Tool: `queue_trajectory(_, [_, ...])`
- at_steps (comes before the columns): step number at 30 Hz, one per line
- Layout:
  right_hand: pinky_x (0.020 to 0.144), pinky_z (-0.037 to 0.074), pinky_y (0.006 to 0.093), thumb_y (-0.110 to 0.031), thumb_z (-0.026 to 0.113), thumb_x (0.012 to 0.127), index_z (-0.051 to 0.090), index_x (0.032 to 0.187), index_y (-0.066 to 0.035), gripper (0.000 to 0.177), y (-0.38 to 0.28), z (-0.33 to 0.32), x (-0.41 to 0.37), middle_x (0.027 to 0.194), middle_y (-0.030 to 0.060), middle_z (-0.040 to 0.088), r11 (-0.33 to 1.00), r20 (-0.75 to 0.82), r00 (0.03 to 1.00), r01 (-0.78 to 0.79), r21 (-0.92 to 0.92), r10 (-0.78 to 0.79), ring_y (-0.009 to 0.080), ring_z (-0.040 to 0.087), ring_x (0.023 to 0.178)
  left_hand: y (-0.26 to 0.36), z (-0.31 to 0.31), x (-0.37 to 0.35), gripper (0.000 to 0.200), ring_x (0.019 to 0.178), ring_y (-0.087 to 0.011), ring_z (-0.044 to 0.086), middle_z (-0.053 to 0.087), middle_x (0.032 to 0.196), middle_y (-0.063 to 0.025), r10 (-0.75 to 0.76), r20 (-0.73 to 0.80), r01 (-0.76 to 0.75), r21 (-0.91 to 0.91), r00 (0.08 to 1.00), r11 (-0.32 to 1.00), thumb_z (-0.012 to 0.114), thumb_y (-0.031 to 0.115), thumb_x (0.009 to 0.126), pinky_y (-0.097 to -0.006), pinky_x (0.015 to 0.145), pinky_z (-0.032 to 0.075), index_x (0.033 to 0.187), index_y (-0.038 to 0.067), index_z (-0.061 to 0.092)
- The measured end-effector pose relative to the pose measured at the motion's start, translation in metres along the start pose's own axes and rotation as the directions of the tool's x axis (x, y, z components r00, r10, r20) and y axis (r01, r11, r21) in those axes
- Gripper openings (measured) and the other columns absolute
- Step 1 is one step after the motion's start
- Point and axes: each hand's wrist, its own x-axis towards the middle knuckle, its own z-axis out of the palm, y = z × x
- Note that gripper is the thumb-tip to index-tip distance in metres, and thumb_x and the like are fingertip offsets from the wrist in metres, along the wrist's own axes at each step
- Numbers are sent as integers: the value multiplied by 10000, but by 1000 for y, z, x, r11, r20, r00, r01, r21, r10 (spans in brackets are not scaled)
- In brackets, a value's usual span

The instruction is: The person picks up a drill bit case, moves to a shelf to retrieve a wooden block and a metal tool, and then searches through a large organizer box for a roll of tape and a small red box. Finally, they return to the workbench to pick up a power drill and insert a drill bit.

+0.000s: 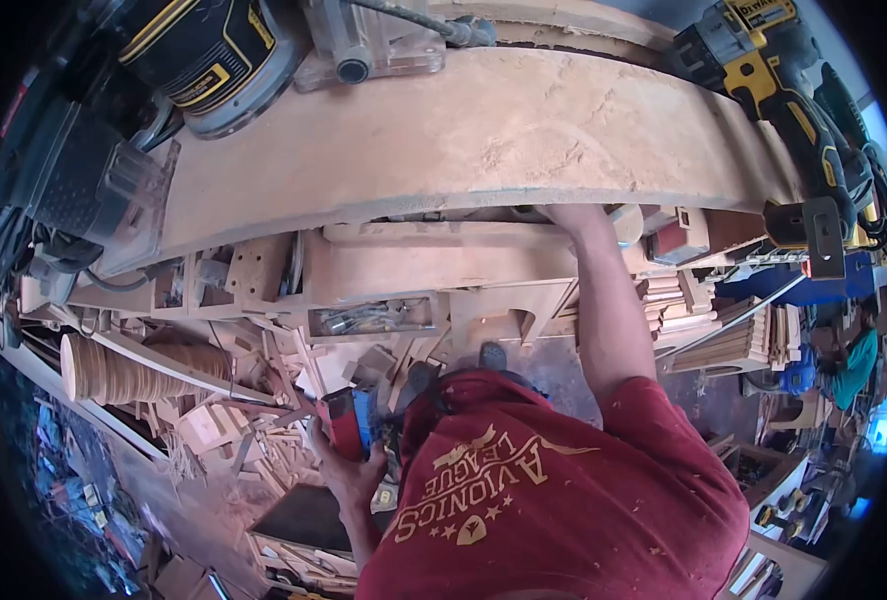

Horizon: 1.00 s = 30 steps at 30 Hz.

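Person stooped at board [444, 130], mid-work.
Left hand [349, 472] wraps red tool [344, 420] low by scraps [264, 440]; right hand [564, 214] reaches under board edge, grip hidden. Top looks sanded; underside likely left.

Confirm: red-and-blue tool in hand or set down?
In hand. The left hand is closed around the red-and-blue tool, held low beside the red shirt. What kind of tool it is: cannot tell.

A dusty wooden workbench [464, 130] fills the upper part; under its front edge shelves [384, 262] hold wood scraps [261, 265], and offcuts [254, 430] cover the floor [196, 512] below.
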Motion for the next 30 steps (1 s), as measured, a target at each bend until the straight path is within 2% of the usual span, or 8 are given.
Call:
queue_trajectory(4, [1084, 450, 451, -117, 764, 854, 641, 1343, -94, 505, 1, -2, -5, 1378, 127, 640, 989, -2, 999, -53, 135, 54, 325, 582, 1281, -4, 0, 2, 1037, 1141, -496, 641, 591, 1315, -329, -14, 0, 14, 27, 1000, 1000, 819, 240, 673, -529, 980, 510, 1537, 34, 285])
queue_trajectory(8, [1064, 464, 460, -83, 749, 824, 686, 1263, -87, 443, 18, 11, -9, 1288, 168, 680, 958, -178, 951, 220, -181, -252, 353, 601, 1247, -10, -1, -1, 1037, 1156, -492, 642, 588, 1319, -336, 15, 3, -15, 10, 1000, 1000, 809, 246, 681, -517, 948, 540, 1542, 30, 272])
queue_trajectory(11, [1030, 484, 484, -118, 744, 817, 713, 1195, -74, 382, -4, 13, -10, 1211, 193, 704, 953, -146, 955, 226, -201, -258, 390, 623, 1197, -38, 4, -5, 1039, 1129, -489, 657, 592, 1310, -335, 47, -5, -48, -85, 999, 995, 805, 247, 684, -514, 938, 550, 1549, 44, 265])
queue_trajectory(14, [1000, 494, 501, -204, 730, 864, 714, 1170, -61, 338, -54, 7, -19, 1194, 209, 703, 957, 88, 972, 230, -179, -217, 412, 635, 1154, -8, -5, -6, 1048, 1093, -489, 672, 602, 1291, -331, 46, -43, -42, 88, 998, 995, 807, 246, 679, -516, 944, 546, 1551, 43, 262])
queue_trajectory(20, [989, 489, 516, -336, 691, 949, 631, 1280, -38, 449, -95, 34, -16, 1178, 253, 685, 960, 499, 840, 274, -50, -214, 439, 625, 1151, 11, -14, -8, 1038, 1243, -392, 602, 589, 1336, -296, -176, 50, 178, -40, 983, 983, 818, 239, 678, -460, 1084, 460, 1528, -71, 308])
queue_trajectory(23, [1018, 474, 511, -382, 708, 938, 591, 1329, -23, 544, -108, 38, -13, 1281, 272, 643, 949, 434, 859, 315, -26, -273, 446, 590, 1219, 5, -14, -9, 1044, 1239, -404, 601, 586, 1339, -302, -223, 69, 225, -19, 972, 974, 822, 225, 671, -468, 1086, 457, 1533, -59, 307])
queue_trajectory(27, [1048, 471, 471, -412, 817, 839, 591, 1347, -22, 679, -129, 38, -6, 1334, 254, 631, 972, 426, 890, 220, -86, -164, 427, 588, 1250, -14, -7, -17, 1033, 990, -473, 692, 690, 1114, -274, -53, -71, 64, 162, 996, 985, 811, 286, 654, -563, 876, 538, 1539, 106, 308])
queue_trajectory(30, [1062, 471, 441, -395, 917, 716, 583, 1351, -4, 817, -128, 51, -8, 1297, 245, 652, 976, 240, 951, 163, 144, -194, 400, 610, 1236, -31, -2, -18, 1032, 944, -471, 701, 687, 1111, -280, -29, -99, 37, 78, 995, 996, 814, 280, 657, -548, 839, 552, 1536, 107, 301])
